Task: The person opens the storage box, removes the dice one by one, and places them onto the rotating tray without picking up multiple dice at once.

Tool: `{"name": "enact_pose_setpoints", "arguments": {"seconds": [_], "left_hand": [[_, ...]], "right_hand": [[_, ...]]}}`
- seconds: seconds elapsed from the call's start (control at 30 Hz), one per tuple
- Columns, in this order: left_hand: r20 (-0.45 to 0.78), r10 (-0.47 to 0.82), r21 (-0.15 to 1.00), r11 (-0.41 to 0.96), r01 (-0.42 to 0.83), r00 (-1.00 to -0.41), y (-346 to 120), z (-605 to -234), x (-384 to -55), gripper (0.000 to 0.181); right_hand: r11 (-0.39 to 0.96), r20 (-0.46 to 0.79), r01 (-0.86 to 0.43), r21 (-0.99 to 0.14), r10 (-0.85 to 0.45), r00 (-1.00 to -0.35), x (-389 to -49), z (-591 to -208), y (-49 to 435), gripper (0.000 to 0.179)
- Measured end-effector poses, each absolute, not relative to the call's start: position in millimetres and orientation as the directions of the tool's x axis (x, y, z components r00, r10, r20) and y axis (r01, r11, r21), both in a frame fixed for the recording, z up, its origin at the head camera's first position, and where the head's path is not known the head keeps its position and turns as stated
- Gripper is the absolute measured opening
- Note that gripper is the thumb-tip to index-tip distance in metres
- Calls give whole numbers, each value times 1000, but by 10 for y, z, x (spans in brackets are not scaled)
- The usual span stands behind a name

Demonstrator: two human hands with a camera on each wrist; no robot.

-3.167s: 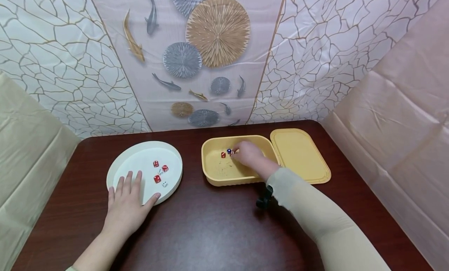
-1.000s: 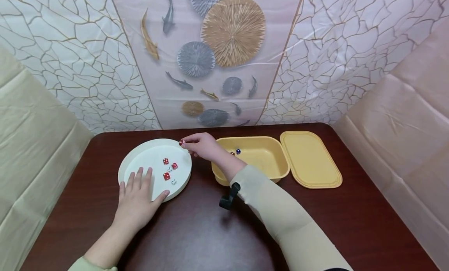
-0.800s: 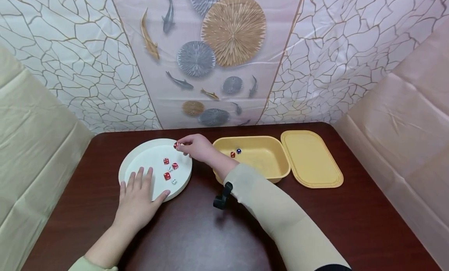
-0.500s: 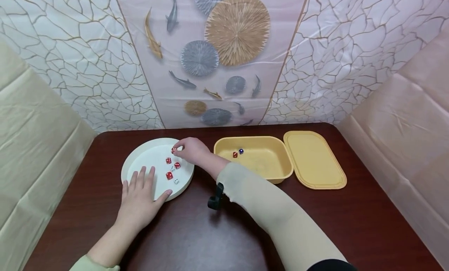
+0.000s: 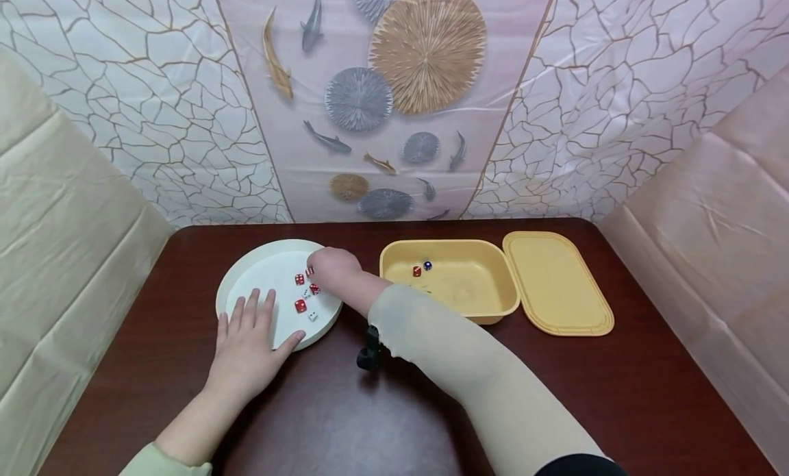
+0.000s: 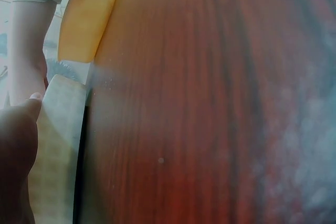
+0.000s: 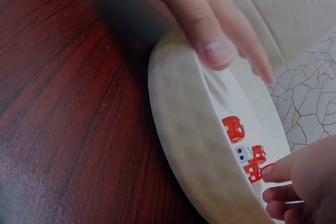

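My right hand (image 5: 335,267) is inside the round white tray (image 5: 229,284), its thumb and fingers pinching a red die (image 5: 310,272) low near the tray floor. In the right wrist view the thumb (image 7: 283,170) hides most of that die. Close by lie three other red dice, such as the one nearest the front (image 5: 300,305), and white dice (image 5: 313,316). My left hand (image 5: 246,349) rests over the tray's near rim with fingers spread and straight, holding nothing. In the left wrist view, its thumb (image 6: 32,106) lies against the tray's outer wall.
To the right stands a yellow box (image 5: 471,287) with a red die (image 5: 417,271) and a blue die (image 5: 428,266) inside. Its yellow lid (image 5: 557,284) lies flat beside it. The dark wooden table (image 5: 345,421) ends at a cloth backdrop behind.
My right hand has carried a red die leftward from the yellow box into the tray and lowered it beside the other dice. The left hand keeps its place on the tray. The view has shifted slightly.
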State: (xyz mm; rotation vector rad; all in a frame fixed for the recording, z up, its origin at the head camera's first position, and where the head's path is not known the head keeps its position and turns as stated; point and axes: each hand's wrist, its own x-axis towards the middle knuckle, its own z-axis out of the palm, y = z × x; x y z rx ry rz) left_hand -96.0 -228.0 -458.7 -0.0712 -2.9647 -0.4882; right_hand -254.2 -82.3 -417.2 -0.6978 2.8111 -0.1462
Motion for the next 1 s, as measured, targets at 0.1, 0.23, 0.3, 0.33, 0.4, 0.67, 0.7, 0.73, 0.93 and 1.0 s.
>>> {"name": "enact_pose_setpoints", "arguments": {"seconds": [0.1, 0.23, 0.3, 0.33, 0.4, 0.67, 0.7, 0.73, 0.93, 1.0], "left_hand": [[142, 28, 314, 947, 72, -989, -2269, -4580, -964, 96], [143, 32, 312, 947, 76, -989, -2257, -4575, -969, 96], [145, 34, 310, 948, 78, -989, -2250, -4572, -972, 96], [145, 34, 308, 948, 78, -989, -2247, -4570, -972, 96], [146, 35, 307, 948, 79, -989, -2242, -4564, -972, 96], [141, 34, 310, 948, 77, -989, -2237, -4548, -962, 96], [140, 33, 311, 947, 76, -990, -2239, -4548, -962, 96], [141, 32, 310, 948, 75, -989, -2242, -4549, -963, 96], [138, 26, 314, 947, 69, -990, -2254, -4557, -955, 96], [132, 24, 318, 946, 66, -991, -2254, -4555, -949, 97]], "right_hand": [[882, -223, -462, -89, -470, -854, -2541, -4188, -830, 17], [880, -230, -474, -39, -469, -853, -2537, -4197, -825, 19], [879, -228, -477, -31, -470, -852, -2537, -4198, -816, 20], [878, -227, -478, -30, -471, -852, -2537, -4197, -812, 20], [878, -225, -477, -31, -471, -853, -2534, -4194, -805, 20], [879, -209, -456, -136, -476, -854, -2518, -4150, -753, 26], [879, -203, -449, -161, -475, -856, -2518, -4146, -741, 28], [877, -197, -442, -188, -475, -858, -2520, -4141, -727, 29], [819, -148, -407, -403, -498, -854, -2538, -4123, -616, 32], [779, -132, -387, -493, -507, -852, -2546, -4118, -570, 32]]}}
